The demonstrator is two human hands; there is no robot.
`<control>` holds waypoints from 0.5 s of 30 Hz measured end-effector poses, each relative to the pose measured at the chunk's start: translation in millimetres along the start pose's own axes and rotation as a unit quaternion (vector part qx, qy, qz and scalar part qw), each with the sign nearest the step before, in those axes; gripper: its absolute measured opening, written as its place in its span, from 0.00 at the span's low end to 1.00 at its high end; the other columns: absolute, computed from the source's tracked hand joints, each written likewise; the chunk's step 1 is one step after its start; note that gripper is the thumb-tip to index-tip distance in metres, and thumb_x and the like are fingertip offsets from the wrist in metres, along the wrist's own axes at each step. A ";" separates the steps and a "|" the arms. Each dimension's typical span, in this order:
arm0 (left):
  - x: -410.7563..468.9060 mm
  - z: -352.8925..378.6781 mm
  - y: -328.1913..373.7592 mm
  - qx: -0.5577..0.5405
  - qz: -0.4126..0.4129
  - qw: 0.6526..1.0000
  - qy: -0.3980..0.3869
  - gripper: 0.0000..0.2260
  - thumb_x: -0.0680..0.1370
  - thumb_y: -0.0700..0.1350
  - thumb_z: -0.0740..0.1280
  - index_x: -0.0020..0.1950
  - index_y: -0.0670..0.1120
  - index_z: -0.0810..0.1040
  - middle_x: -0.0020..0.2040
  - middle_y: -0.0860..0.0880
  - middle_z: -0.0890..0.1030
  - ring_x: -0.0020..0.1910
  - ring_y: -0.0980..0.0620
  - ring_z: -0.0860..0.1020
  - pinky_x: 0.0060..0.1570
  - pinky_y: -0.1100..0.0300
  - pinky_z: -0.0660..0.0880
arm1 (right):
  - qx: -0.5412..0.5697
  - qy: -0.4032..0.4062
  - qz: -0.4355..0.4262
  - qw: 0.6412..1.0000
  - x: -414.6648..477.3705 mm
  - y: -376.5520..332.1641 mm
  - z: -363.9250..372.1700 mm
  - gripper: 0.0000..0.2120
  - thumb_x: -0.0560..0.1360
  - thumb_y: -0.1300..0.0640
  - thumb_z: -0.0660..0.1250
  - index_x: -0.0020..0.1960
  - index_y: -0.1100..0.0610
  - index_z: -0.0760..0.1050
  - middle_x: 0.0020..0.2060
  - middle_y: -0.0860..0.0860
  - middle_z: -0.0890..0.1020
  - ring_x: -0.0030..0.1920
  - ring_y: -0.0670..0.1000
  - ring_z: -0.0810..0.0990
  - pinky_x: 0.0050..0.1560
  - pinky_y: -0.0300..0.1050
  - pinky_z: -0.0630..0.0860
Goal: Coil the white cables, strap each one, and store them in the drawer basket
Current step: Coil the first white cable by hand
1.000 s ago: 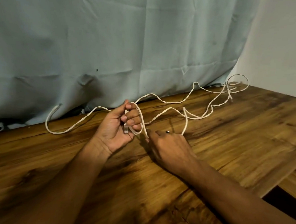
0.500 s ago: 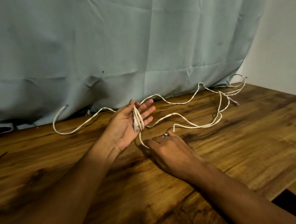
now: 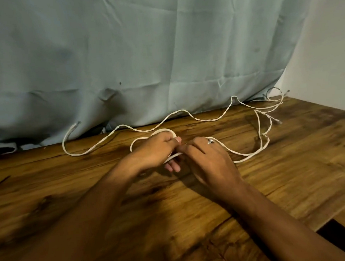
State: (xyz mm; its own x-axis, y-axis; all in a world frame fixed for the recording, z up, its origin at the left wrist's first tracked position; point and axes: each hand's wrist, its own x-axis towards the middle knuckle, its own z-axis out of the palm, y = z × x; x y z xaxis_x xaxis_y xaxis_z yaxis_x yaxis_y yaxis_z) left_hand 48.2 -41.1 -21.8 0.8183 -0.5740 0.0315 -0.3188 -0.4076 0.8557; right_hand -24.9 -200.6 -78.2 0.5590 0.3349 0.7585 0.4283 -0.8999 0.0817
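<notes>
A long white cable (image 3: 199, 119) lies in loose waves across the back of the wooden table (image 3: 291, 173), from a free end at the far left to a tangle of loops at the far right. My left hand (image 3: 156, 149) grips a small loop of this cable, which arches over its knuckles. My right hand (image 3: 207, 158), with a ring on one finger, meets it fingertip to fingertip and pinches the cable strand that runs off to the right. The cable plug is hidden between the hands.
A pale blue curtain (image 3: 143, 61) hangs along the table's back edge. A white wall (image 3: 329, 60) stands at the right. A dark gap (image 3: 340, 239) opens at the table's front right corner beside a lower wooden surface.
My left hand turned palm down and closed on the cable loop. My right hand rose from the table to meet it, drawing more cable in from the right.
</notes>
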 end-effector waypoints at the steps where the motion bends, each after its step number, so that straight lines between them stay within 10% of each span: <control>1: -0.7 -2.0 1.0 -0.016 0.001 1.000 -0.025 0.15 0.87 0.46 0.57 0.44 0.42 0.74 0.32 0.45 0.81 0.26 0.49 0.80 0.28 0.59 0.76 | 0.005 0.015 0.009 1.000 -0.1 2.6 0.5 0.16 0.79 0.55 0.62 0.63 0.59 0.80 0.51 0.56 0.80 0.46 0.58 0.80 0.40 0.55 0.76; 15: -5.6 -14.4 -16.8 -0.350 -0.019 0.907 -0.232 0.10 0.84 0.49 0.59 0.47 0.45 0.74 0.30 0.52 0.61 0.23 0.60 0.58 0.23 0.66 0.55 | -0.105 -0.031 0.110 0.988 8.1 36.7 16.3 0.25 0.80 0.56 0.66 0.75 0.46 0.67 0.49 0.53 0.80 0.36 0.58 0.82 0.28 0.48 0.71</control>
State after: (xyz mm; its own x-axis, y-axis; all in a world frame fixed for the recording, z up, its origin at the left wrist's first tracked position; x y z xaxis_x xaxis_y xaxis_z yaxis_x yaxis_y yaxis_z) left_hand 55.8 -20.9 -28.9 0.4814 -0.8722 -0.0864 0.2203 0.0250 0.9751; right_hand 6.9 -226.3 -79.6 0.6669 0.1346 0.7329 0.1374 -0.9889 0.0566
